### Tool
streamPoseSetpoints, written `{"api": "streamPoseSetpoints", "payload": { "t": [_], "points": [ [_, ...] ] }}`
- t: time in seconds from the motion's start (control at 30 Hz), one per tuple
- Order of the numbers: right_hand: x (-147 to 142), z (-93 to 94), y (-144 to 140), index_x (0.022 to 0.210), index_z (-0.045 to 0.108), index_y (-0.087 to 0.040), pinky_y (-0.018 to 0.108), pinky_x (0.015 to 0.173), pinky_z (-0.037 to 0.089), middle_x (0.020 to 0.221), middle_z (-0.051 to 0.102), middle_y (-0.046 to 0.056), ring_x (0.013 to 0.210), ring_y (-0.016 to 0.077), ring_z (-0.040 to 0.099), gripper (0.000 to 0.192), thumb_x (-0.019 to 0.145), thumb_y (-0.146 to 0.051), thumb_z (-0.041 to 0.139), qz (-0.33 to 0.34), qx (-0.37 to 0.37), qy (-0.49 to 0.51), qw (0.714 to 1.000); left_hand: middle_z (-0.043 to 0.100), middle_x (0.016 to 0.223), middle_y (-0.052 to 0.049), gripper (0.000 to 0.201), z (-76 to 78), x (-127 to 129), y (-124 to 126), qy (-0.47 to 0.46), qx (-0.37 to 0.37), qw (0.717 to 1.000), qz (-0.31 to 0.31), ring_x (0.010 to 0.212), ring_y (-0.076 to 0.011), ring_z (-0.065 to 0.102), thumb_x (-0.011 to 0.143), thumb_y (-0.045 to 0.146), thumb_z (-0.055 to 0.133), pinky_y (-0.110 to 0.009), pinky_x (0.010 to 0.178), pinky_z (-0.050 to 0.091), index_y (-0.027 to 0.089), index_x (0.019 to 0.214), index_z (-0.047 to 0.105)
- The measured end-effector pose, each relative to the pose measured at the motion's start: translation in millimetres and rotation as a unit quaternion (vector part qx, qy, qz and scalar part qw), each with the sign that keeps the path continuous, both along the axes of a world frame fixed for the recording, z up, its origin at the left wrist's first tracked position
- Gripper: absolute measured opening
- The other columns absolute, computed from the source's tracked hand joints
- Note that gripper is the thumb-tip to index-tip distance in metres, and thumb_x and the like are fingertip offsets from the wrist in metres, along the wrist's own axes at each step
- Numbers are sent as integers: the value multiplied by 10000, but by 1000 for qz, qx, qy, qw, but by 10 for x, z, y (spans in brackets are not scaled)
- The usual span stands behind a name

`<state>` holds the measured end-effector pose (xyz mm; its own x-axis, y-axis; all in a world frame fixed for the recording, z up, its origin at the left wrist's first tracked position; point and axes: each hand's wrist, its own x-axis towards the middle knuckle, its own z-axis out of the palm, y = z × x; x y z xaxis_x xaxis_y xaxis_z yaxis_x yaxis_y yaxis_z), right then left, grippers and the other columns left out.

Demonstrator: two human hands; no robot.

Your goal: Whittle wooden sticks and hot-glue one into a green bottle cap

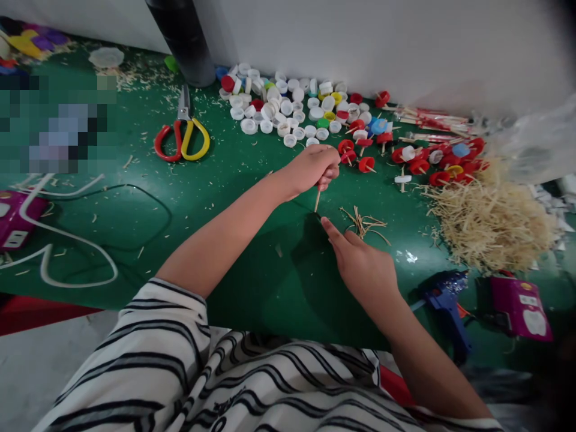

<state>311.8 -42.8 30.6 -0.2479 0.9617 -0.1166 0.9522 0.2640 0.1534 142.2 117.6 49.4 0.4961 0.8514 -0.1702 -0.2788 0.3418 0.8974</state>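
Note:
My left hand (314, 170) is closed in a fist on a thin wooden stick (317, 201), whose lower end pokes out below the fingers. Just under that end, my right hand (366, 264) stretches its index finger along something dark and thin; the hand hides most of it, and its kind cannot be made out. The other right fingers are curled. Beside the right hand lies a small bunch of straw-like strips (363, 225). Beyond my left fist are red caps with sticks through them (366, 164).
Many loose bottle caps (288, 108) lie along the wall. Scissors (182, 129) and a dark cylinder (184, 42) stand left of them. At right are a heap of straw shreds (495, 222), a blue glue gun (445, 306) and a purple box (522, 306). A white cable (81, 237) loops at left.

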Motion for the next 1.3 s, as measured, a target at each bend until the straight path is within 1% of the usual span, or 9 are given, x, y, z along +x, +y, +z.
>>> {"api": "streamPoseSetpoints", "payload": {
  "t": [0.13, 0.27, 0.47, 0.6, 0.83, 1.0, 1.1, 1.17, 1.3],
  "points": [
    [3, 37, 53, 1673, 455, -430, 320, 517, 142, 1014, 776, 30, 575, 108, 535, 545, 1138, -329, 454, -11, -5, 16, 1000, 381, 602, 30, 395, 13, 5, -5, 4, 5, 1000, -3, 491, -66, 347, 969, 95, 517, -201, 489, 331, 209, 613, 390],
    [-34, 67, 184, 1668, 467, -428, 319, 532, 158, 1015, 777, 37, 619, 123, 566, 531, 1148, -328, 429, -29, 39, 25, 999, 377, 596, 37, 394, 66, 29, -44, 22, 16, 1000, -9, 484, -61, 342, 984, 71, 482, -202, 489, 315, 206, 624, 394],
    [-44, 19, 228, 1678, 470, -395, 331, 521, 163, 1042, 780, 46, 630, 139, 587, 539, 1147, -327, 415, -5, 53, 16, 998, 385, 603, 40, 387, 19, 47, -36, 18, 28, 999, -15, 484, -52, 343, 997, 87, 476, -203, 497, 320, 206, 638, 395],
    [-32, -22, 158, 1669, 475, -427, 335, 512, 159, 1011, 785, 28, 585, 130, 573, 542, 1140, -321, 431, 1, 31, 11, 999, 382, 609, 44, 398, -32, 28, -8, -1, 23, 999, -22, 492, -47, 355, 988, 121, 565, -205, 507, 319, 205, 637, 396],
    [-50, 22, 150, 1679, 454, -432, 331, 509, 193, 1027, 792, 24, 618, 138, 617, 540, 1146, -348, 419, -20, -13, 19, 1000, 387, 613, 34, 373, -23, 4, -3, -7, 17, 1000, -26, 498, -59, 362, 970, 100, 538, -201, 498, 336, 202, 635, 409],
    [-55, 72, 167, 1677, 460, -429, 316, 514, 256, 1143, 820, 33, 685, 156, 688, 533, 1150, -368, 407, -29, -24, 35, 999, 389, 596, 34, 398, 23, 26, -31, -3, 8, 1000, -17, 486, -58, 349, 979, 78, 525, -193, 481, 323, 199, 617, 412],
    [-48, 80, 178, 1662, 502, -375, 311, 524, 309, 1239, 820, 59, 753, 181, 736, 524, 1146, -365, 412, -36, -16, 56, 998, 380, 573, 43, 402, 53, 45, -45, 5, 4, 1000, -7, 469, -52, 330, 975, 64, 516, -184, 469, 307, 203, 614, 410],
    [-43, 78, 195, 1622, 560, -311, 304, 540, 337, 1277, 815, 81, 817, 197, 764, 503, 1145, -364, 410, -44, 9, 83, 996, 377, 566, 43, 402, 64, 53, -49, 10, 8, 1000, -9, 464, -53, 333, 972, 67, 510, -182, 464, 309, 209, 613, 399],
    [-56, 59, 249, 1445, 681, -206, 304, 558, 336, 1207, 830, 107, 853, 228, 779, 433, 1136, -378, 430, -72, 52, 104, 991, 370, 558, 46, 407, 67, 63, -52, 21, 12, 1000, -12, 462, -52, 328, 979, 76, 505, -177, 455, 303, 214, 614, 388]
  ]
}}
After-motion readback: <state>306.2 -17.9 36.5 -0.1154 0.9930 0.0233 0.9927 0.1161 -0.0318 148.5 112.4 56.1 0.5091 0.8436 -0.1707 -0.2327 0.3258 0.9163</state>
